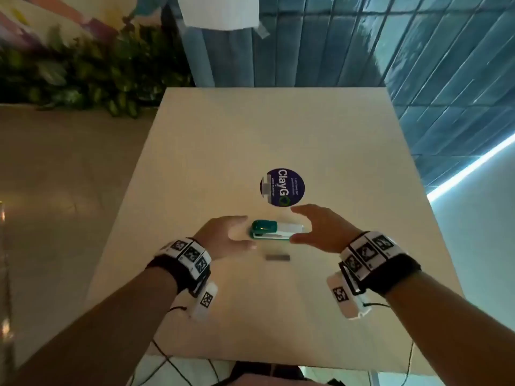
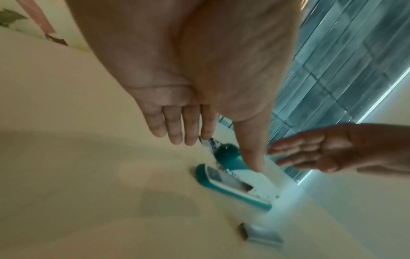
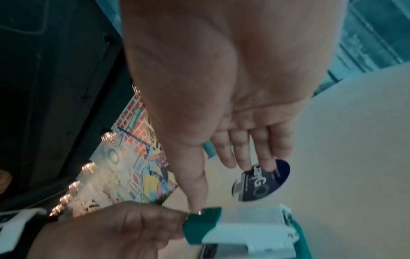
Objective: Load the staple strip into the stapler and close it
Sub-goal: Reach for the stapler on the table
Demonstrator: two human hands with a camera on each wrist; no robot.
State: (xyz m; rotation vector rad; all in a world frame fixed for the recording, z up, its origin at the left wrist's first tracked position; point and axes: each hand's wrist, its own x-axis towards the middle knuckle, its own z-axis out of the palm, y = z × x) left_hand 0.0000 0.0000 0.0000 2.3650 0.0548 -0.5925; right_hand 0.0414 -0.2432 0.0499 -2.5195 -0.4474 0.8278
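Your left hand and right hand flank the teal-and-white stapler on the bench, both with fingers straight and spread, gripping nothing. The staple strip lies just beside the stapler on your near side.
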